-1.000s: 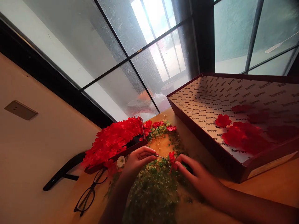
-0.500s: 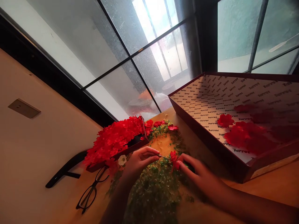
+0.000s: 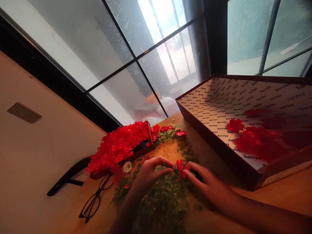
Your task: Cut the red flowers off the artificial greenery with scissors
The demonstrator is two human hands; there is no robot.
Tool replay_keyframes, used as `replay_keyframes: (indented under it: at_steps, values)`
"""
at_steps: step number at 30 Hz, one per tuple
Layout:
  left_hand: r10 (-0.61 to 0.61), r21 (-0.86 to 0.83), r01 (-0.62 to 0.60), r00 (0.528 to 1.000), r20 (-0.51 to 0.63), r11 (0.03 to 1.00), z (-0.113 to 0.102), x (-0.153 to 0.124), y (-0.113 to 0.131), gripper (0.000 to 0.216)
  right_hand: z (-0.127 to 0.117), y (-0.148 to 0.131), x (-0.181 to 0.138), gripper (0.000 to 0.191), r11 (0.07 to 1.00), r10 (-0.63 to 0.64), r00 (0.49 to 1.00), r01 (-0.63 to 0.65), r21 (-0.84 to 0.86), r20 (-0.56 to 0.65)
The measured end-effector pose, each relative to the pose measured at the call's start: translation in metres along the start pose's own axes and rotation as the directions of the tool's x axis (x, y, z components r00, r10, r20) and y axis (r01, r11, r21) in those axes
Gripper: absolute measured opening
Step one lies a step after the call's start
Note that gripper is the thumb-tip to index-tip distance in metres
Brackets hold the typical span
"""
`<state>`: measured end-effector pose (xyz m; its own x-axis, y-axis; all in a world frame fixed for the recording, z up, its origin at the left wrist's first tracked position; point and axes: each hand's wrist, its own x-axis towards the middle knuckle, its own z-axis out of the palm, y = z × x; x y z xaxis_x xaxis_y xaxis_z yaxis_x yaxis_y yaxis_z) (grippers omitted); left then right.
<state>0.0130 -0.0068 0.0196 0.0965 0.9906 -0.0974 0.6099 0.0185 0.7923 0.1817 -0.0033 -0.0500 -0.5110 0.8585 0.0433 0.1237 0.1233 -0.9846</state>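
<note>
My right hand (image 3: 207, 182) is closed round a tool with a dark green handle (image 3: 197, 175). A red artificial flower (image 3: 180, 167) stands upright by its thumb and forefinger, on the line of the tool's thin metal shaft. From the left, the fingertips of my left hand (image 3: 153, 170) pinch together at the shaft's tip, just beside the flower; whatever small thing they hold is hidden. Beneath both hands lies a heap of tiny green bits (image 3: 163, 201), which look like plastic pieces. A white flower (image 3: 127, 166) lies left of my left hand.
A small box heaped with red flowers (image 3: 122, 143) stands at the left, with eyeglasses (image 3: 97, 196) in front of it. On the right, a large maroon box (image 3: 202, 130) holds several red petals (image 3: 258, 141). Window panes (image 3: 117, 87) rise behind the wooden table (image 3: 170, 149).
My left hand has moved right along the shaft, closer to the red flower. A small red piece now shows left of my left forearm. My right hand has hardly moved.
</note>
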Motion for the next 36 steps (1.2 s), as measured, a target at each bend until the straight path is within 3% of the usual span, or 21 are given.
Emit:
replay_keyframes:
  at_steps: [2, 4, 9, 15, 20, 25, 28, 32, 36]
  values:
    - [0.104, 0.084, -0.108, 0.993, 0.051, 0.991, 0.003, -0.002, 0.003, 0.017, 0.0, 0.0, 0.0, 0.025, 1.0, -0.025, 1.0, 0.025, 0.005, -0.006]
    - [0.131, 0.108, -0.138, 0.989, 0.072, 0.984, 0.003, -0.004, 0.005, 0.02, 0.0, -0.001, -0.001, 0.023, 0.999, -0.048, 0.999, 0.049, 0.01, -0.011]
    - [0.045, 0.102, -0.047, 0.999, 0.015, 0.994, -0.001, -0.004, 0.008, 0.017, 0.0, -0.002, 0.0, 0.021, 0.998, -0.063, 0.997, 0.062, -0.023, -0.034]
    - [-0.008, -0.028, 0.01, 0.998, 0.062, 1.0, 0.007, -0.006, 0.005, 0.017, 0.002, 0.003, 0.0, 0.026, 0.989, -0.145, 0.989, 0.143, -0.046, -0.041]
    - [-0.06, -0.099, 0.069, 0.994, 0.087, 0.993, 0.015, -0.007, 0.002, 0.018, 0.002, 0.001, -0.004, 0.027, 0.981, -0.142, 0.988, 0.148, -0.122, 0.061]
    - [-0.003, 0.045, -0.003, 0.991, 0.136, 0.999, 0.011, -0.011, 0.007, 0.016, 0.004, 0.002, -0.009, 0.026, 0.951, -0.109, 0.983, 0.147, -0.272, 0.148]
    - [0.045, 0.087, -0.059, 0.987, 0.157, 0.994, 0.009, -0.015, 0.014, 0.014, 0.004, 0.001, -0.011, 0.025, 0.947, -0.13, 0.971, 0.182, -0.265, 0.202]
    - [0.076, 0.077, -0.083, 0.993, 0.093, 0.994, 0.006, -0.017, 0.025, 0.011, 0.001, -0.006, -0.009, 0.021, 0.957, -0.225, 0.967, 0.242, -0.159, 0.122]
    - [0.084, 0.078, -0.08, 0.995, -0.059, 0.994, -0.001, -0.017, 0.029, 0.009, -0.001, -0.011, -0.007, 0.018, 0.955, -0.264, 0.964, 0.267, -0.126, 0.04]
